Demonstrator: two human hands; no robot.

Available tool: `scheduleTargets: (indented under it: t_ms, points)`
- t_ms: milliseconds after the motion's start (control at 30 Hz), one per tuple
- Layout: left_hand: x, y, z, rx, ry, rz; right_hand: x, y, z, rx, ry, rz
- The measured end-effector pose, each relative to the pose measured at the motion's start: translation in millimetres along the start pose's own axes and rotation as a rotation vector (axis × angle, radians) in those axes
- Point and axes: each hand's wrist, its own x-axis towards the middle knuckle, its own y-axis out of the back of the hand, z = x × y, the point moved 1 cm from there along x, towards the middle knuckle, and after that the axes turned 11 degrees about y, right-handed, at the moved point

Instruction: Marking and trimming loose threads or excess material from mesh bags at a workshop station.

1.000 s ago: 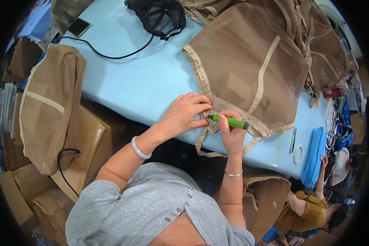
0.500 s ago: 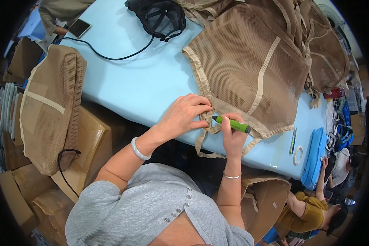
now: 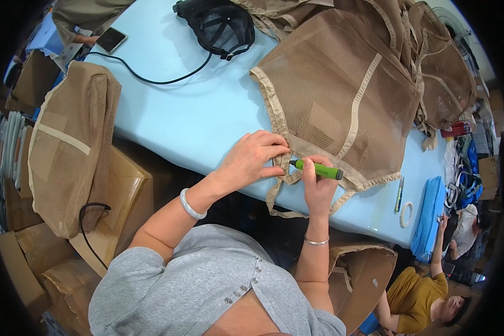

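A brown mesh piece with pale tape edging (image 3: 325, 89) lies on the light-blue table (image 3: 173, 112). My left hand (image 3: 253, 155) presses its fingers and thumb onto the tape at the piece's lower left corner, where straps hang over the table edge. My right hand (image 3: 317, 185) grips a green marker (image 3: 330, 172), its dark tip pointing left at that tape, between my left fingers and thumb; whether it touches is too small to tell. A slim pen (image 3: 399, 199) and a tape roll (image 3: 406, 214) lie to the right.
Black mesh item (image 3: 218, 31), phone (image 3: 111, 40), cable and another person's hand (image 3: 87, 39) are at top. More mesh pieces (image 3: 442, 78) lie top right, another (image 3: 67, 145) at left on cartons (image 3: 131, 196). Blue bundle (image 3: 425, 218) is at right, with two co-workers (image 3: 414, 302) beyond.
My right hand and marker have shifted slightly right and down from a second ago. A person's sleeve and hand appeared at top left. The co-worker in yellow at lower right has shifted posture.
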Motion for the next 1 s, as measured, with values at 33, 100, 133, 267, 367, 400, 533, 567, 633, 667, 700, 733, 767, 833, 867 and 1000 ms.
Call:
scheduleTargets:
  t_ms: [33, 100, 133, 267, 367, 400, 533, 567, 633, 667, 700, 733, 767, 833, 867, 1000]
  points:
    - [-0.3, -0.2, -0.4, 0.001, -0.007, 0.008, 0.0, -0.7, -0.3, 0.001, 0.000, 0.000]
    - [0.4, 0.1, 0.0, -0.001, -0.008, 0.007, -0.2, -1.1, -0.8, -0.016, 0.006, 0.013]
    - [0.8, 0.1, 0.4, -0.004, -0.009, 0.007, -0.3, 0.2, 0.1, -0.017, 0.005, 0.013]
    - [1.2, 0.7, 0.5, 0.000, -0.007, 0.002, 1.9, -1.5, 0.1, 0.020, -0.009, -0.076]
    - [2.4, 1.0, 1.3, -0.006, -0.006, -0.006, 2.7, 0.3, 2.7, 0.032, -0.010, -0.087]
    - [2.1, 0.8, 0.7, -0.007, -0.010, -0.002, 2.6, 0.6, 4.4, 0.020, 0.000, -0.106]
    - [2.3, 1.6, 1.2, -0.004, -0.009, 0.000, 3.7, -1.1, 4.8, 0.061, -0.035, -0.086]
    - [2.2, 1.9, 1.6, -0.005, -0.009, -0.001, 3.8, -0.4, 4.8, 0.043, -0.028, -0.102]
    - [2.2, 2.4, 2.5, -0.006, 0.004, -0.008, 3.6, -0.1, 4.0, 0.025, -0.020, -0.118]
    - [1.9, 2.3, 2.9, -0.006, 0.003, -0.008, 3.0, -0.8, 3.1, 0.037, -0.034, -0.103]
    - [1.8, 2.3, 3.2, -0.006, 0.003, -0.010, 2.7, -1.2, 2.5, 0.050, -0.048, -0.088]
    - [1.4, 2.2, 3.4, -0.007, 0.003, -0.013, 1.9, -0.7, 3.0, 0.050, -0.047, -0.087]
    - [0.6, 1.5, 3.1, -0.007, 0.003, -0.013, 0.5, 0.1, 4.3, 0.051, -0.028, -0.093]
    - [-0.2, 0.5, 1.7, -0.009, -0.004, -0.001, -0.2, 0.1, 6.1, 0.055, -0.008, -0.100]
    - [-0.9, 0.1, 1.2, -0.009, -0.003, -0.002, -0.9, -0.1, 7.0, 0.042, -0.011, -0.094]
    - [-0.4, 0.3, 0.9, -0.009, -0.003, 0.001, 0.0, 0.4, 8.8, -0.003, 0.051, -0.123]
